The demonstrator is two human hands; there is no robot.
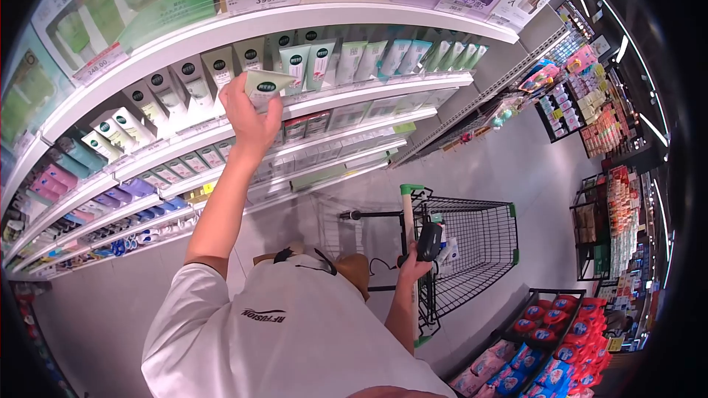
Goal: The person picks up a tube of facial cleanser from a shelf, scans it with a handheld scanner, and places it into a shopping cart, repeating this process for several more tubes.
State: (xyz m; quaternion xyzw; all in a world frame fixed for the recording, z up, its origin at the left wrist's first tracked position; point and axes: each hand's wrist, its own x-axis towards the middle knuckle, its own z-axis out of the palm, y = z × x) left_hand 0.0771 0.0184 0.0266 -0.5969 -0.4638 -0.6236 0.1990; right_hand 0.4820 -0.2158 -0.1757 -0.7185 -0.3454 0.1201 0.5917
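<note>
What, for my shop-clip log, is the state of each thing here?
Left hand: raised, fingers shut on pale green plastic tube.
That tube: held tilted at the shelf front.
Right hand: shut on black handheld scanner.
That scanner: held upright beside the cart handle.
Black wire shopping cart: standing in the aisle.
White shelves: stocked with upright tubes.

Tube (267, 87): soft plastic, smooth, slight sheen. Scanner (429, 242): black hard plastic, glossy. Cart (472, 239): black coated metal wire, green plastic corner caps. Shelf (354, 15): white, smooth, glossy along its edge. Shirt (295, 339): white cloth, matt. Floor (509, 169): pale, smooth, shines faintly.
</note>
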